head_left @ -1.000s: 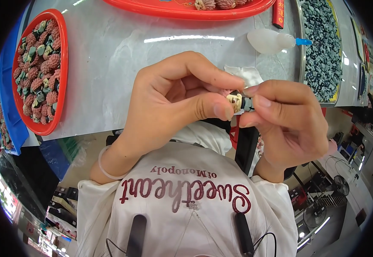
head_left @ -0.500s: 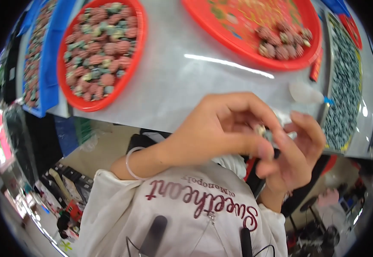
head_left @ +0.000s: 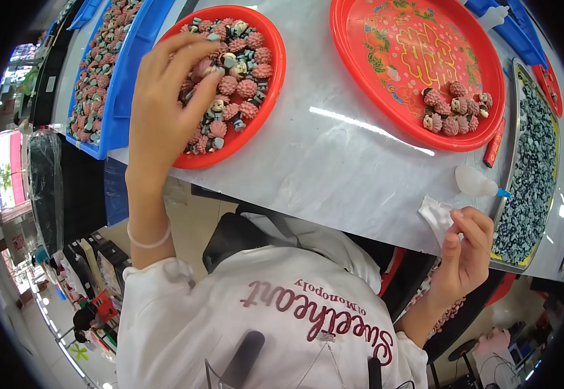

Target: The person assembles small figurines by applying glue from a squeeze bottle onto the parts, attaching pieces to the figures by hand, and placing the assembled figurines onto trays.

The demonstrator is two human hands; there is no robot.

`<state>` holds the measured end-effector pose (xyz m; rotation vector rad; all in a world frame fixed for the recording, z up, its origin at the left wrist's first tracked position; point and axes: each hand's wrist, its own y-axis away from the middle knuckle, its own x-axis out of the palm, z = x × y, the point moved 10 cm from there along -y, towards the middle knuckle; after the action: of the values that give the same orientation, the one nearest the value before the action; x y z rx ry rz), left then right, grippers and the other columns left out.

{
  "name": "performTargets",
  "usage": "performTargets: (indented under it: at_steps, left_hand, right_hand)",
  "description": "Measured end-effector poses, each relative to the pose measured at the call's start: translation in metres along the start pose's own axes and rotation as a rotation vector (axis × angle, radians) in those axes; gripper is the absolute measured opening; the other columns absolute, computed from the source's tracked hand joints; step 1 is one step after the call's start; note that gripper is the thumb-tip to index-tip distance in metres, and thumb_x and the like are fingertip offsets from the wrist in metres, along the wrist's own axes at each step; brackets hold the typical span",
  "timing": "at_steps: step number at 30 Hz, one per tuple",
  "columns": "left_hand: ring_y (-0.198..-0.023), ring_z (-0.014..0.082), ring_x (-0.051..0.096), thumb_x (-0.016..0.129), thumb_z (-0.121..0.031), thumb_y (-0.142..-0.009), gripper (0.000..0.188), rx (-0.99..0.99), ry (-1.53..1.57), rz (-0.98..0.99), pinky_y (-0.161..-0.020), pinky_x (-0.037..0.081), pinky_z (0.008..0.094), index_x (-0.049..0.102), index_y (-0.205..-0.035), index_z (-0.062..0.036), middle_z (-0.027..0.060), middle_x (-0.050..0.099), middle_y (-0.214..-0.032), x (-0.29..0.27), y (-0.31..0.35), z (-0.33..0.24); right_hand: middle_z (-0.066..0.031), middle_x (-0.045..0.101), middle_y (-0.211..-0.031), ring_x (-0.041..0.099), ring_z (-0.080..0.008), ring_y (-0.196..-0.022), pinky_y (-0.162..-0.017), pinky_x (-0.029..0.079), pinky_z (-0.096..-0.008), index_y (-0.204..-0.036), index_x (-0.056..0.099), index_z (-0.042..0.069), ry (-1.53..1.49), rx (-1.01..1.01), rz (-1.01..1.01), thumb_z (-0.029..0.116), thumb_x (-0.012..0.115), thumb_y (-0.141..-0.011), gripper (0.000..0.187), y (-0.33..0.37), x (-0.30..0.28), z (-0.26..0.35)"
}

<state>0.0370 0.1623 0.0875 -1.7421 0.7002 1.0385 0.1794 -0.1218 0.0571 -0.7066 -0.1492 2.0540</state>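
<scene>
My left hand (head_left: 160, 97) is over the round red tray (head_left: 281, 55) at the left, thumb and fingers curved apart around a pink ridged piece among the others. Whether the fingertips touch it is hard to see. The tray holds small pink shell-shaped pieces (head_left: 246, 88) with dark and cream parts. At the right table edge, my right hand (head_left: 465, 256) has thumb and forefinger drawn together beside a crumpled white cloth (head_left: 435, 216); anything between them is too small to name. Just beyond stands a translucent bottle with a blue tip (head_left: 475, 181), lying on its side.
A larger round red tray (head_left: 386, 58) with a printed pattern holds a cluster of pink pieces (head_left: 454, 113). A red marker-like stick (head_left: 494, 144) lies by its rim. Farther right is a metal tray of dark grey-green bits (head_left: 528, 175). A blue bin (head_left: 123, 110) of pink pieces stands far left.
My hands, together around a small piece before, are now apart. The left has gone left and away over the red tray; the right stays near the cloth. The view has shifted.
</scene>
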Motion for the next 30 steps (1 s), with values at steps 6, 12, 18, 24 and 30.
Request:
performTargets:
  at_steps: [6, 12, 18, 24, 30]
  left_hand:
    - [-0.09, 0.0248, 0.051, 0.057, -0.016, -0.073, 0.029, -0.035, -0.007, 0.045, -0.081, 0.038, 0.0342, 0.055, -0.101, -0.0093, 0.0081, 0.054, -0.096, 0.009, -0.007, 0.007]
    - [-0.089, 0.022, 0.052, 0.057, -0.018, -0.074, 0.023, -0.002, -0.042, 0.063, -0.074, 0.042, 0.032, 0.058, -0.096, -0.0105, 0.006, 0.056, -0.091, -0.001, 0.004, 0.005]
    - [-0.088, 0.0237, 0.052, 0.054, -0.022, -0.078, 0.026, -0.329, -0.149, 0.079, -0.074, 0.042, 0.0334, 0.055, -0.099, -0.008, 0.007, 0.056, -0.092, -0.003, 0.009, 0.027]
    - [-0.086, 0.0268, 0.053, 0.049, -0.016, -0.08, 0.023, -0.126, -0.221, -0.009, -0.073, 0.042, 0.0362, 0.053, -0.1, -0.0051, 0.0112, 0.055, -0.098, 0.005, 0.001, 0.008]
    - [-0.087, 0.027, 0.053, 0.051, -0.015, -0.079, 0.022, -0.01, -0.052, 0.002, -0.072, 0.042, 0.035, 0.054, -0.099, -0.0061, 0.0106, 0.055, -0.098, 0.003, 0.002, -0.008]
  right_hand:
    - [-0.009, 0.053, -0.076, 0.043, -0.0114, -0.058, -0.055, 0.034, -0.0199, -0.085, 0.059, -0.002, 0.006, 0.002, 0.021, 0.004, 0.06, -0.072, 0.014, -0.002, 0.004, 0.002]
    - [-0.0093, 0.053, -0.073, 0.046, -0.0123, -0.06, -0.055, 0.035, -0.0199, -0.084, 0.059, -0.003, -0.023, 0.078, 0.03, -0.002, 0.059, -0.072, 0.012, 0.002, 0.005, -0.006]
    - [-0.0091, 0.054, -0.071, 0.047, -0.0124, -0.06, -0.053, 0.035, -0.019, -0.082, 0.059, -0.004, -0.026, 0.079, 0.043, -0.004, 0.058, -0.071, 0.011, 0.001, 0.008, -0.008]
    - [-0.0086, 0.055, -0.067, 0.047, -0.0118, -0.057, -0.05, 0.034, -0.0189, -0.081, 0.059, -0.004, -0.051, 0.128, 0.063, -0.005, 0.057, -0.071, 0.01, 0.001, 0.008, -0.012]
    - [-0.0072, 0.052, -0.069, 0.047, -0.0112, -0.06, -0.052, 0.033, -0.0192, -0.086, 0.057, -0.006, -0.065, 0.146, 0.14, -0.002, 0.053, -0.076, 0.011, 0.007, 0.011, -0.018]
